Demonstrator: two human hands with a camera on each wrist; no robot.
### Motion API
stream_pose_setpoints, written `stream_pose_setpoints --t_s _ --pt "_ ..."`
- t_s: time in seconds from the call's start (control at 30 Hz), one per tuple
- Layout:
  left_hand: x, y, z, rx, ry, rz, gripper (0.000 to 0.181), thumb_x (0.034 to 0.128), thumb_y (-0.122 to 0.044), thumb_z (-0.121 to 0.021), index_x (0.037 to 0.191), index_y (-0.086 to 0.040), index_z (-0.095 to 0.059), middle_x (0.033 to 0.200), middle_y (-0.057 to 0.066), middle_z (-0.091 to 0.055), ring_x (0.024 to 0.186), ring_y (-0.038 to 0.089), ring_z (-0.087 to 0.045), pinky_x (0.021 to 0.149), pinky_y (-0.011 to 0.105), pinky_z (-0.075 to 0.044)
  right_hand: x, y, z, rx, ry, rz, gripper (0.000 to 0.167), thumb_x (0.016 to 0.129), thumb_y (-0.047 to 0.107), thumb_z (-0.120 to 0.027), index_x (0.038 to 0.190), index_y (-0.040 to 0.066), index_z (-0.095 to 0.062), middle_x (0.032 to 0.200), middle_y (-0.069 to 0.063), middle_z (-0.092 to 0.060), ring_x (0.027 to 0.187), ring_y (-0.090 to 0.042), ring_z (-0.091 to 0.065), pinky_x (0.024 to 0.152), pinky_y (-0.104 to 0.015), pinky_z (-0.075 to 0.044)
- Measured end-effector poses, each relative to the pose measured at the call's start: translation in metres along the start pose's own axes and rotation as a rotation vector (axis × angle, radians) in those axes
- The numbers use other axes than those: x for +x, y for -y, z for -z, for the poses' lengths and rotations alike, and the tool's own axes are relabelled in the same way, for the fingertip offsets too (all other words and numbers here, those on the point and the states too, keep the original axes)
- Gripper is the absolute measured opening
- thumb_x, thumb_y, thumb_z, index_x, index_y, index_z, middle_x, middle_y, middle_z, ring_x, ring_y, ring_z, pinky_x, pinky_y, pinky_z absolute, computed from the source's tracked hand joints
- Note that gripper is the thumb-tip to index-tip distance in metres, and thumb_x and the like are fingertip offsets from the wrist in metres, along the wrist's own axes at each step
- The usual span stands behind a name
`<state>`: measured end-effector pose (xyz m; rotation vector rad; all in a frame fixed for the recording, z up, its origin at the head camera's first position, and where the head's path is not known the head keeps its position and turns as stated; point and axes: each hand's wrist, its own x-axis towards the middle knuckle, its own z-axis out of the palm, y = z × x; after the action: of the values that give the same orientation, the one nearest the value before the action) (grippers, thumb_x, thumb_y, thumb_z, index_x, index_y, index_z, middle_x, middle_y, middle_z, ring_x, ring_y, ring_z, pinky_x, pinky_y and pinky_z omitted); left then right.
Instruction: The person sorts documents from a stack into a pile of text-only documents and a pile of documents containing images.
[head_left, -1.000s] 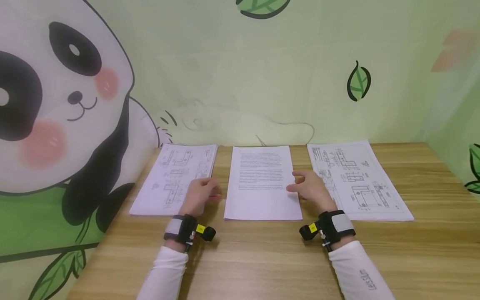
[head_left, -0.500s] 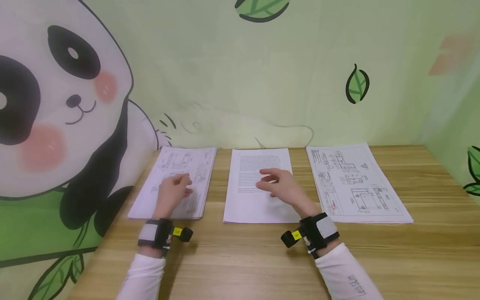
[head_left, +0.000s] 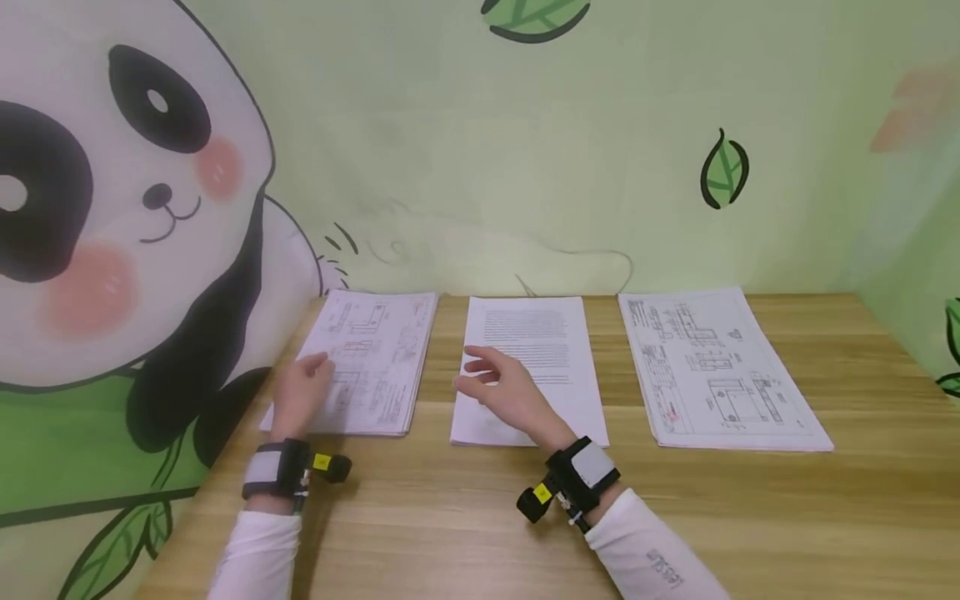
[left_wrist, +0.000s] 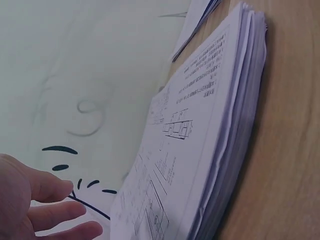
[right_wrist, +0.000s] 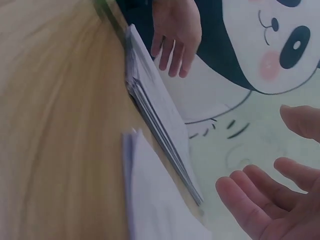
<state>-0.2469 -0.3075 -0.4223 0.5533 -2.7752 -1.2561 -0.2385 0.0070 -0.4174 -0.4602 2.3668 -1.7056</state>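
Note:
My left hand [head_left: 298, 393] is over the left edge of the left paper stack [head_left: 390, 367], which bears line drawings. In the left wrist view that hand [left_wrist: 40, 205] has relaxed fingers and holds nothing, beside the thick stack [left_wrist: 185, 130]. My right hand [head_left: 508, 393] hovers over the left part of the middle stack of printed text [head_left: 525, 333], fingers apart and empty. The right wrist view shows its spread fingers [right_wrist: 245, 195], with the middle stack [right_wrist: 155, 200] below and the left stack [right_wrist: 160, 110] beyond.
A third stack with drawings [head_left: 720, 367] lies at the right of the wooden table [head_left: 420, 517]. Behind the table stands a pale green wall [head_left: 450, 125] with a large painted panda [head_left: 180, 275] at left and painted leaves.
Both hands have moved left: my left from the left stack's right edge to its left edge, my right from the middle stack's right edge to its left part. The stacks lie as before.

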Motion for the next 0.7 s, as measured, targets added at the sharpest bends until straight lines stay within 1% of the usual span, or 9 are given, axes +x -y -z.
stream_pose_setpoints --t_s 0.07,0.13,0.2,0.3,0.37,0.47,0.57,0.63,0.7 --pt "0.002 0.005 0.002 -0.009 0.022 0.019 0.055 0.1036 -0.031 -0.040 0.151 -0.002 -0.038 0.157 0.022 -0.037 0.148 0.042 -0.030 0.119 0.058 -0.028 0.002 -0.001 -0.010 0.004 0.016 -0.009 0.059 0.092 0.033 -0.069 0.145 0.016 -0.050 0.132 -0.014 -0.064 0.115 -0.026 -0.064 0.087 -0.034 -0.059" --pt "0.005 0.009 0.002 -0.005 0.032 0.033 0.056 0.1034 -0.031 -0.041 0.150 -0.001 -0.038 0.157 0.023 -0.036 0.148 0.043 -0.030 0.120 0.058 -0.027 0.006 -0.001 -0.019 0.016 0.031 -0.015 0.060 0.092 0.033 -0.069 0.145 0.013 -0.050 0.130 -0.014 -0.065 0.113 -0.026 -0.065 0.085 -0.032 -0.059" --pt "0.007 0.013 0.002 0.028 0.045 0.040 0.057 0.1034 -0.031 -0.042 0.150 0.001 -0.037 0.157 0.025 -0.035 0.148 0.044 -0.028 0.120 0.058 -0.026 0.011 -0.003 -0.028 0.044 0.043 -0.028 0.060 0.092 0.032 -0.068 0.145 0.010 -0.049 0.129 -0.015 -0.065 0.112 -0.026 -0.066 0.084 -0.032 -0.059" --pt "0.009 0.019 0.003 0.043 0.067 0.064 0.059 0.1032 -0.031 -0.043 0.151 0.002 -0.034 0.158 0.028 -0.029 0.147 0.046 -0.026 0.120 0.059 -0.024 0.018 -0.007 -0.041 0.103 0.055 -0.051 0.061 0.093 0.030 -0.067 0.145 0.007 -0.047 0.130 -0.017 -0.064 0.111 -0.027 -0.066 0.085 -0.032 -0.059" --pt "0.009 0.021 0.004 0.052 0.081 0.089 0.062 0.1030 -0.033 -0.043 0.153 0.001 -0.029 0.160 0.029 -0.023 0.148 0.048 -0.021 0.120 0.062 -0.022 0.021 -0.010 -0.048 0.145 0.064 -0.075 0.063 0.093 0.032 -0.066 0.147 0.007 -0.044 0.132 -0.018 -0.061 0.112 -0.028 -0.065 0.088 -0.035 -0.058" --pt "0.007 0.021 0.006 0.043 0.080 0.138 0.066 0.1024 -0.036 -0.042 0.156 -0.003 -0.023 0.163 0.028 -0.015 0.150 0.049 -0.015 0.119 0.066 -0.017 0.024 -0.015 -0.057 0.187 0.072 -0.122 0.069 0.093 0.036 -0.066 0.151 0.011 -0.039 0.138 -0.018 -0.058 0.117 -0.029 -0.063 0.096 -0.039 -0.056" --pt "0.006 0.021 0.007 0.056 0.079 0.165 0.069 0.1022 -0.040 -0.041 0.158 -0.006 -0.019 0.164 0.026 -0.011 0.150 0.050 -0.011 0.117 0.069 -0.015 0.025 -0.019 -0.062 0.227 0.078 -0.168 0.072 0.093 0.038 -0.066 0.154 0.015 -0.035 0.144 -0.018 -0.053 0.126 -0.030 -0.058 0.103 -0.041 -0.052" --pt "0.006 0.019 0.007 0.058 0.084 0.176 0.069 0.1018 -0.041 -0.040 0.158 -0.008 -0.018 0.165 0.025 -0.010 0.150 0.050 -0.010 0.117 0.070 -0.014 0.026 -0.020 -0.065 0.263 0.081 -0.189 0.073 0.093 0.036 -0.066 0.155 0.015 -0.033 0.147 -0.019 -0.051 0.130 -0.031 -0.056 0.106 -0.043 -0.050" --pt "0.005 0.018 0.007 0.064 0.092 0.175 0.069 0.1017 -0.042 -0.041 0.158 -0.008 -0.019 0.165 0.025 -0.012 0.150 0.049 -0.012 0.117 0.069 -0.015 0.027 -0.021 -0.067 0.306 0.093 -0.205 0.074 0.093 0.035 -0.066 0.155 0.014 -0.031 0.148 -0.021 -0.049 0.130 -0.033 -0.057 0.107 -0.044 -0.049"
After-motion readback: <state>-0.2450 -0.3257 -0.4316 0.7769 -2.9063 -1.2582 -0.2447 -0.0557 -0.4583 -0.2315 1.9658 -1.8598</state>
